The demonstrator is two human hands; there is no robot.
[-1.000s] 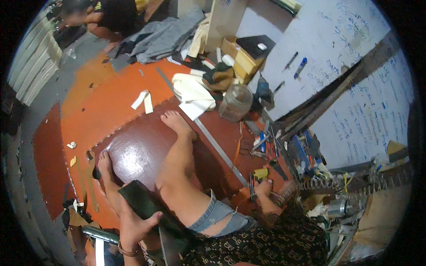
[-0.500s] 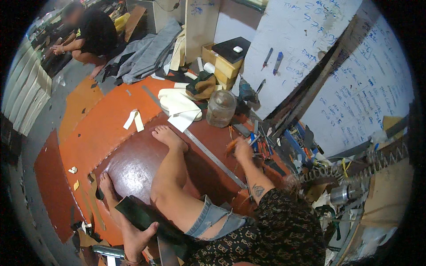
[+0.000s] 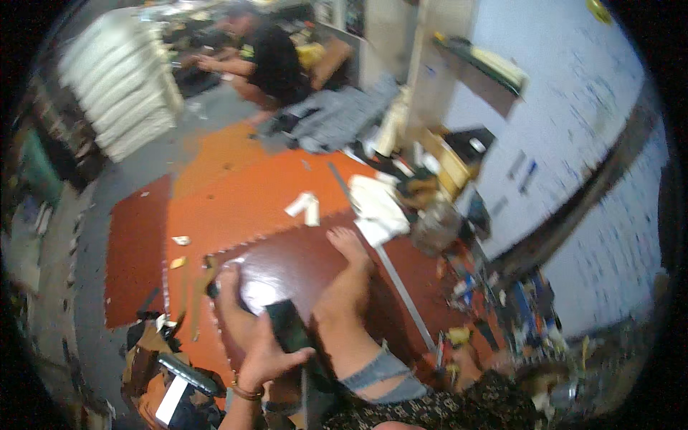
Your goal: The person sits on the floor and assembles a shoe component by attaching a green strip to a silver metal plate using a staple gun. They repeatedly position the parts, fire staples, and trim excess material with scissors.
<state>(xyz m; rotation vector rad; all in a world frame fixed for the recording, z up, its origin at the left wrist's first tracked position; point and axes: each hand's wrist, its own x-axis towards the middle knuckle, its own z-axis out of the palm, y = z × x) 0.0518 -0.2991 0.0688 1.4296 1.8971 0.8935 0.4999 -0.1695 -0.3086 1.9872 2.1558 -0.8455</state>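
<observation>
My left hand [image 3: 271, 358] is closed round a long, dark green flat piece [image 3: 288, 326] that looks like leather or cloth; its thumb lies across the near side, and the lower end runs down against my clothes. At the lower right, my right hand [image 3: 467, 365] is blurred and looks closed. Beside its fingers show a yellow part [image 3: 459, 335] and a red part [image 3: 440, 350] of something, perhaps a hand tool, too smeared to name. Between my bent leg and the tools, a long metal ruler [image 3: 405, 297] lies on the dark red sheet [image 3: 301, 251].
Several loose tools [image 3: 469, 290] lie near the white panel. A clear jar [image 3: 437, 228], cream material [image 3: 380, 208] and a wooden box [image 3: 453, 168] stand behind them. Another person [image 3: 269, 61] squats at the back. Scraps and a dark roll [image 3: 190, 374] lie at lower left.
My view has swung left, so the room sits further right. My right hand has drawn back from the loose tools toward my body. The left hand still grips the dark green piece.
</observation>
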